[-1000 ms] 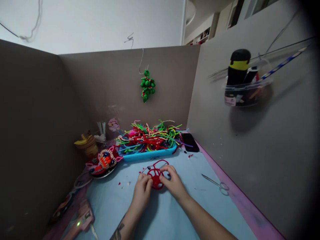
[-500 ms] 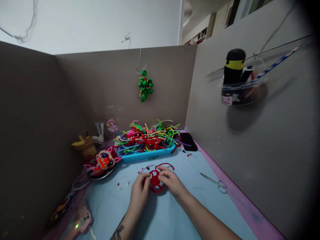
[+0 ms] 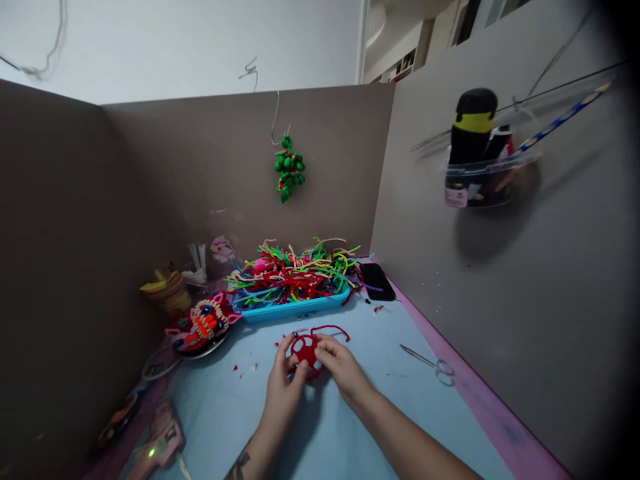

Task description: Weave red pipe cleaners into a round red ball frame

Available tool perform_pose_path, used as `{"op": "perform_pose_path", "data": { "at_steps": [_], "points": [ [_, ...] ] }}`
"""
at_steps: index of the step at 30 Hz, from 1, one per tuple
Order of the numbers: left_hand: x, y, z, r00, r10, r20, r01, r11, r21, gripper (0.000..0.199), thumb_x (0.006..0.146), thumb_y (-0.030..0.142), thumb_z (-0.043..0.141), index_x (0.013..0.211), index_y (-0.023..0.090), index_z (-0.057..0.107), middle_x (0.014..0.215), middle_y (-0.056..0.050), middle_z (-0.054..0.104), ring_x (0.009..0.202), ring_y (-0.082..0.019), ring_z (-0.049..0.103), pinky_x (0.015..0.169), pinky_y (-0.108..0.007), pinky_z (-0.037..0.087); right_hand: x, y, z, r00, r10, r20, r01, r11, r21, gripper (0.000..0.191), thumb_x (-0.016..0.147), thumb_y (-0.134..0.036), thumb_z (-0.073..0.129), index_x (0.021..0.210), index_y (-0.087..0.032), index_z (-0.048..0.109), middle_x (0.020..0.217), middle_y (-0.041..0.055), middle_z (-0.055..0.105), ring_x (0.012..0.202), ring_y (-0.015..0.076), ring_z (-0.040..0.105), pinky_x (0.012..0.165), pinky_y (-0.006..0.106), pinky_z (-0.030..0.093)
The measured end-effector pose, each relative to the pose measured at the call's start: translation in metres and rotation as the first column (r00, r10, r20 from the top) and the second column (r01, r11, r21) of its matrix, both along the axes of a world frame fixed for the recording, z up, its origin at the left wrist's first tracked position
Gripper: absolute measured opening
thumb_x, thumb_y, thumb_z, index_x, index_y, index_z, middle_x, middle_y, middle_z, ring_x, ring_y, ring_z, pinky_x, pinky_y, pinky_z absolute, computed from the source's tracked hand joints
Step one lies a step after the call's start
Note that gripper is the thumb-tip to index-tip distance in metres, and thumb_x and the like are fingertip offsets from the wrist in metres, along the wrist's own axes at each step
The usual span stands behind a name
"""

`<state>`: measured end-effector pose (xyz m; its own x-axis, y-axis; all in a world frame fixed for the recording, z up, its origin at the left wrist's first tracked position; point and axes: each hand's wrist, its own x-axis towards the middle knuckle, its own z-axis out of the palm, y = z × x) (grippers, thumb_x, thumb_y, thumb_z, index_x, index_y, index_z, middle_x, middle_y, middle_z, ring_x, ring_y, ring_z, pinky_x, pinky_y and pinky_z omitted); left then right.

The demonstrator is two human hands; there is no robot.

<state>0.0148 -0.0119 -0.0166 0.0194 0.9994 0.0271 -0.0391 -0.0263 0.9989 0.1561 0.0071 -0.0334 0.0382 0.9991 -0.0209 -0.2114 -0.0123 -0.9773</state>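
Between my hands is a round red openwork piece of fuzzy pipe cleaner (image 3: pixel 306 349), with a loose red tail curving up and to the right. My left hand (image 3: pixel 286 380) grips its left and lower side between thumb and fingers. On the right side, my right hand (image 3: pixel 337 362) pinches the piece near where the tail leaves it. The piece is held just above the light blue table cover (image 3: pixel 380 400). Parts of its rim are hidden behind my fingers.
A blue tray (image 3: pixel 295 311) heaped with coloured pipe cleaners stands at the back, a black phone (image 3: pixel 376 281) beside it. Scissors (image 3: pixel 429 363) lie right. A plate with an orange-and-pink craft figure (image 3: pixel 209 320) and a pink glue gun (image 3: pixel 165 433) are left. Grey panels (image 3: pixel 225 153) surround the table.
My left hand has shifted its grip, its fingers now reaching further up around the red piece. The piece has tilted and moved slightly left and up. My right hand stays nearly in place.
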Motion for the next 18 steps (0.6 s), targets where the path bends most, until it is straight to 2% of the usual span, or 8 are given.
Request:
{"op": "perform_pose_path", "data": {
  "at_steps": [8, 10, 15, 18],
  "points": [
    [0.0006, 0.0044, -0.0042, 0.979, -0.075, 0.189, 0.081, 0.997, -0.021, 0.071, 0.07, 0.042, 0.076, 0.129, 0.018, 0.046, 0.1, -0.01, 0.074, 0.091, -0.023, 0.068, 0.082, -0.031, 0.05, 0.0006, -0.0034, 0.0078, 0.995, 0.012, 0.098, -0.017, 0.998, 0.056, 0.034, 0.07, -0.05, 0.07, 0.062, -0.018, 0.06, 0.112, 0.0103, 0.057, 0.111, 0.0284, 0.052, 0.098, 0.039, 0.036],
    [0.0005, 0.0045, -0.0037, 0.977, -0.074, 0.201, 0.079, 0.997, -0.02, 0.068, 0.07, 0.039, 0.076, 0.127, 0.018, 0.046, 0.095, -0.009, 0.075, 0.086, -0.022, 0.069, 0.079, -0.031, 0.051, 0.0005, -0.0044, 0.0088, 0.991, 0.025, 0.131, -0.034, 0.997, 0.064, 0.032, 0.071, -0.048, 0.069, 0.063, -0.018, 0.061, 0.112, 0.0101, 0.057, 0.112, 0.0276, 0.052, 0.099, 0.038, 0.036],
    [-0.0018, 0.0049, -0.006, 0.981, -0.046, 0.19, 0.06, 0.996, -0.064, 0.07, 0.069, 0.037, 0.077, 0.127, 0.015, 0.042, 0.066, 0.0, 0.071, 0.059, -0.014, 0.063, 0.062, -0.025, 0.048, -0.001, -0.005, 0.0068, 0.986, 0.031, 0.164, -0.043, 0.997, 0.066, 0.029, 0.073, -0.046, 0.066, 0.066, -0.019, 0.061, 0.113, 0.0101, 0.057, 0.11, 0.0264, 0.054, 0.097, 0.036, 0.039],
    [-0.0018, 0.0049, -0.0063, 0.98, -0.033, 0.194, 0.047, 0.996, -0.071, 0.073, 0.069, 0.038, 0.077, 0.127, 0.014, 0.04, 0.062, 0.001, 0.069, 0.055, -0.013, 0.061, 0.06, -0.023, 0.046, -0.0016, -0.0044, 0.0061, 0.987, 0.034, 0.16, -0.044, 0.997, 0.06, 0.027, 0.073, -0.044, 0.066, 0.067, -0.019, 0.061, 0.113, 0.0107, 0.057, 0.112, 0.0276, 0.053, 0.098, 0.038, 0.039]
  ]
}}
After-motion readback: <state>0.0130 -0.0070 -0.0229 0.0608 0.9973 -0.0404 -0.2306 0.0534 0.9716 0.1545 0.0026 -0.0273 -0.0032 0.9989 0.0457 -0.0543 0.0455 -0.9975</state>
